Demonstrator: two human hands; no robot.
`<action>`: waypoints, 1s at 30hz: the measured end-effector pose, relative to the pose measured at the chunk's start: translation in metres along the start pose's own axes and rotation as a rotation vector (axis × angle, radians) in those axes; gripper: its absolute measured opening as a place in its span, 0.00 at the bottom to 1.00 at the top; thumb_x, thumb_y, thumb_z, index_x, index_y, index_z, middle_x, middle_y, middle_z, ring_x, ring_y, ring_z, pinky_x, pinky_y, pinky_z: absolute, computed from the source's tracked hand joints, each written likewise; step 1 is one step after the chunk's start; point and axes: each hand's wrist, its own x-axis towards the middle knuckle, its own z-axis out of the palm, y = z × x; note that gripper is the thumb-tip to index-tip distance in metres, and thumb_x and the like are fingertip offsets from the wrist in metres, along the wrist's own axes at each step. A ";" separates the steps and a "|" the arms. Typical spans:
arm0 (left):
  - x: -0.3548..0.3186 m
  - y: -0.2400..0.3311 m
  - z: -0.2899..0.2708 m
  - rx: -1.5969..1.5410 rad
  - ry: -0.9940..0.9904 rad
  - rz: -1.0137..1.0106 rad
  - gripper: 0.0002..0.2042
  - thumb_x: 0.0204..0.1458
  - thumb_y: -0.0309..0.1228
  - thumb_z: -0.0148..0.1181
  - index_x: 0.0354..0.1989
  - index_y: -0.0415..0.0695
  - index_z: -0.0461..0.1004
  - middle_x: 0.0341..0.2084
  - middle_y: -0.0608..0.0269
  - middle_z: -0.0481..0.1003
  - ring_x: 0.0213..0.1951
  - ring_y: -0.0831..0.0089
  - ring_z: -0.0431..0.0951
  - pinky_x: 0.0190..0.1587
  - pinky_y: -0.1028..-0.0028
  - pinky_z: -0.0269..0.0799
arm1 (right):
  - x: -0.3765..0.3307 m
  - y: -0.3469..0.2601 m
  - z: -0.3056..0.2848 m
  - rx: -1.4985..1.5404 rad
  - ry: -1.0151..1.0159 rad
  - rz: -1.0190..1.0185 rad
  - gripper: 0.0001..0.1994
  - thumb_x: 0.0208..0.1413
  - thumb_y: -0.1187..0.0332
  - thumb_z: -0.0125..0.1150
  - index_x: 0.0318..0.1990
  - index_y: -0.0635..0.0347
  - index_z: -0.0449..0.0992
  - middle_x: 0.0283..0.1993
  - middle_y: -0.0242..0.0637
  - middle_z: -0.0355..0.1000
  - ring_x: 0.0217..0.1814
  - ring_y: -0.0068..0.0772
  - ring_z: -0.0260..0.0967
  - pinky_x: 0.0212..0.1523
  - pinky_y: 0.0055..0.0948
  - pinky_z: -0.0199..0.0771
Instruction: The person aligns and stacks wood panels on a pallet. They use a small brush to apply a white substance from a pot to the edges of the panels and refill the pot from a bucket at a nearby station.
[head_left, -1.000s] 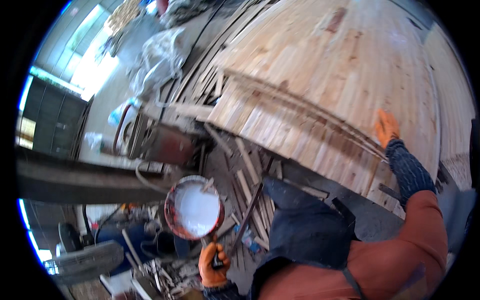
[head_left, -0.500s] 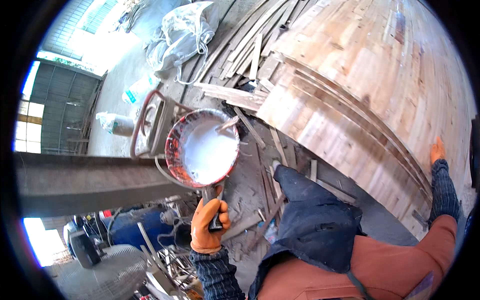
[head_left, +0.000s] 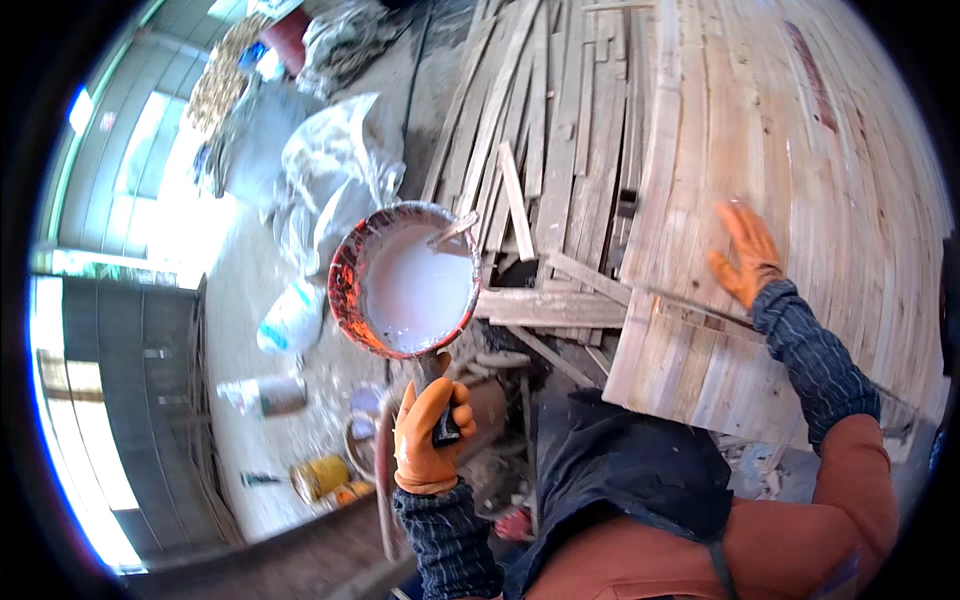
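My left hand (head_left: 424, 440), in an orange glove, grips the dark handle of a round red pot (head_left: 347, 290), its fingers wrapped round it. The pot's wall is crusted with splashes, and white liquid (head_left: 415, 290) fills much of the inside. A flat wooden stick (head_left: 452, 231) leans on the far right rim, its lower end in the liquid. My right hand (head_left: 745, 258), gloved too, lies with fingers spread on a wide panel of joined wood strips (head_left: 840, 200), near its left edge. Nothing is held in it.
Beneath the panel, another wood panel (head_left: 665, 370) juts toward me. Long loose strips (head_left: 560, 150) and short offcuts (head_left: 550, 308) cover the floor beyond the pot. White sacks (head_left: 335, 170) lie at the far left, with a yellow can (head_left: 318, 478) nearer. A dark apron (head_left: 630, 455) hangs before me.
My right hand has moved away from my body, from the panel's near right part toward its left edge. The view has turned; my left hand still holds the pot by its handle.
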 end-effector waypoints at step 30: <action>0.473 0.290 0.264 0.370 -0.600 -0.454 0.16 0.55 0.30 0.58 0.51 0.43 0.69 0.31 0.60 0.75 0.24 0.74 0.73 0.25 0.74 0.69 | 0.128 -0.063 0.020 -0.115 -0.283 0.208 0.35 0.49 0.37 0.59 0.62 0.43 0.66 0.64 0.40 0.63 0.69 0.49 0.54 0.69 0.47 0.49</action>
